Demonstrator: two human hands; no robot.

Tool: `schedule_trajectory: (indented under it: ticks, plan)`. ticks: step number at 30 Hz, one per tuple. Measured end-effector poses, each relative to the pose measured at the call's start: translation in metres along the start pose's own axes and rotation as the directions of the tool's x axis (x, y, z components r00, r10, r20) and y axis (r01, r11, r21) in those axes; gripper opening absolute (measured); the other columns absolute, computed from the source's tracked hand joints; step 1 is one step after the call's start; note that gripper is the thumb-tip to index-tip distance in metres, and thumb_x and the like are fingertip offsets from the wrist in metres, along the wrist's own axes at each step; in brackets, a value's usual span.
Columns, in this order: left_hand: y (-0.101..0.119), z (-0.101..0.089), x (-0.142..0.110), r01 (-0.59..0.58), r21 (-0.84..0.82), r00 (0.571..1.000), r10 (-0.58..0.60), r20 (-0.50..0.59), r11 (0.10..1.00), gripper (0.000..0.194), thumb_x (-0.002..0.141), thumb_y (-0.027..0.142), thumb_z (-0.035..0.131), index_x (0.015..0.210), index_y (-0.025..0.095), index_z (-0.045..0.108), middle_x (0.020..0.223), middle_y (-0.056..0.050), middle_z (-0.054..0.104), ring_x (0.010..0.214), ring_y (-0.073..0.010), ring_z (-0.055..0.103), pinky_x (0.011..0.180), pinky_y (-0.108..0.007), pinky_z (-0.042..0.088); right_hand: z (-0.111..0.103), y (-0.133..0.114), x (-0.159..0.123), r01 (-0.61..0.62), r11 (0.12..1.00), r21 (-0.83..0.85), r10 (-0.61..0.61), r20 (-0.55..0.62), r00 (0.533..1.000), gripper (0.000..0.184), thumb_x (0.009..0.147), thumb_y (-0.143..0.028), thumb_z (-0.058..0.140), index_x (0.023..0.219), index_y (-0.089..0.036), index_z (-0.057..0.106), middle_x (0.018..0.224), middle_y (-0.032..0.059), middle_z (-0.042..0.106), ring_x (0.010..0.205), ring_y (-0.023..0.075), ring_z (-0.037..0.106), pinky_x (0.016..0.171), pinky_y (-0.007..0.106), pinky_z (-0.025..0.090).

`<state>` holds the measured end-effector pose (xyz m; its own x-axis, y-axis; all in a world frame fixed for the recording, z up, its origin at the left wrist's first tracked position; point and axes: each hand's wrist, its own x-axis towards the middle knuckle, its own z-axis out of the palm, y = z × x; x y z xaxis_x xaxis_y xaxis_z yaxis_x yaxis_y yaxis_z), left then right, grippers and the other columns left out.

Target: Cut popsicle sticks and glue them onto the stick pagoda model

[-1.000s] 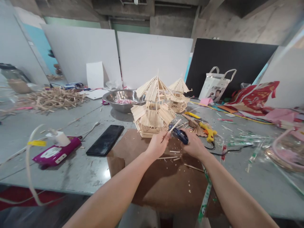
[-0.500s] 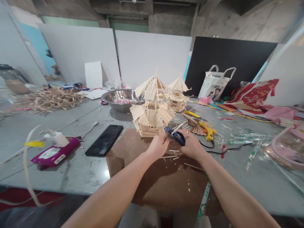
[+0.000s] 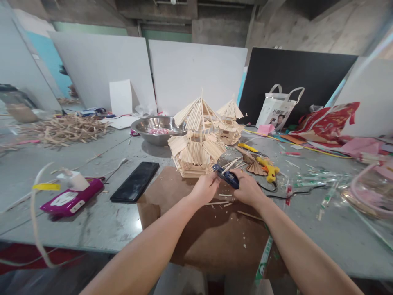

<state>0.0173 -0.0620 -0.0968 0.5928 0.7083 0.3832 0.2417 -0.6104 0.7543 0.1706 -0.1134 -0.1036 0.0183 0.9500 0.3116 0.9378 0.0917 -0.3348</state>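
Observation:
My left hand (image 3: 204,189) is closed, pinching a thin wooden stick (image 3: 230,164) just in front of the stick-built pavilion model (image 3: 196,155). My right hand (image 3: 249,187) is wrapped round a dark blue hand tool (image 3: 229,178), plier-like in shape, though its exact kind is unclear. The tool's front end meets the stick close to my left fingertips, whose grip partly hides the contact. Beneath both hands lies a brown board (image 3: 211,229) with cut stick pieces (image 3: 225,195) and crumbs on it. A second, similar pavilion (image 3: 229,133) stands behind the first.
Left of the board lie a black phone (image 3: 135,181) and a purple power strip (image 3: 73,196). A metal bowl (image 3: 144,130) sits behind them, near a heap of sticks (image 3: 70,129). To the right are a yellow glue gun (image 3: 270,170), its black cable and plastic wrappers (image 3: 319,180).
The blue tool has shifted left and closed in on the stick beside my left fingers, the right hand moving with it. Over the last half second both hands barely move.

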Motion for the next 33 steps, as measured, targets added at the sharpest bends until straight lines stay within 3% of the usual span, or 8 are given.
schedule_trajectory:
  ticks: [8, 13, 29, 33]
  plan:
    - [0.002, -0.001, 0.0, 0.042, -0.048, 0.999, -0.041, 0.024, 0.998, 0.032, 0.077, 0.033, 0.033, 0.05, 0.017, 0.038, 0.041, 0.004, 0.04, 0.039, -0.0074, 0.036, 0.042, -0.02, 0.027, -0.001, -0.001, -0.001, -0.037, 0.998, -0.053, 0.038, 0.021, 0.999, 0.049, 0.057, -0.018, 0.048, 0.106, -0.016, 0.044, 0.099, 0.0089, 0.055, 0.089, 0.0216, 0.051, 0.075, 0.03, 0.036]
    - [0.0, -0.001, 0.001, -0.009, -0.014, 1.0, 0.009, -0.014, 1.0, 0.031, 0.077, 0.033, 0.034, 0.051, 0.017, 0.041, 0.04, 0.004, 0.041, 0.041, -0.008, 0.036, 0.043, -0.02, 0.027, -0.003, -0.006, 0.0, -0.064, 0.994, -0.092, 0.067, 0.033, 0.997, 0.046, 0.056, -0.018, 0.048, 0.102, -0.019, 0.046, 0.09, 0.0064, 0.059, 0.081, 0.0208, 0.054, 0.069, 0.027, 0.036]
    - [0.0, 0.0, 0.0, -0.009, 0.081, 0.996, 0.015, -0.084, 0.997, 0.025, 0.078, 0.031, 0.034, 0.077, 0.017, 0.055, 0.058, 0.0, 0.052, 0.057, -0.0127, 0.046, 0.055, -0.022, 0.033, -0.005, -0.011, 0.0, -0.115, 0.981, -0.155, 0.121, 0.032, 0.992, 0.035, 0.058, -0.02, 0.047, 0.093, -0.019, 0.049, 0.077, 0.0052, 0.061, 0.069, 0.0199, 0.056, 0.059, 0.026, 0.034]
    - [-0.001, -0.001, 0.001, -0.007, 0.053, 0.997, 0.012, -0.081, 0.999, 0.025, 0.077, 0.03, 0.035, 0.07, 0.016, 0.054, 0.059, 0.0, 0.053, 0.056, -0.012, 0.046, 0.053, -0.021, 0.033, -0.003, -0.009, -0.001, -0.102, 0.986, -0.129, 0.104, 0.005, 0.995, 0.039, 0.059, -0.022, 0.048, 0.098, -0.018, 0.048, 0.081, 0.0067, 0.061, 0.074, 0.021, 0.055, 0.062, 0.027, 0.035]
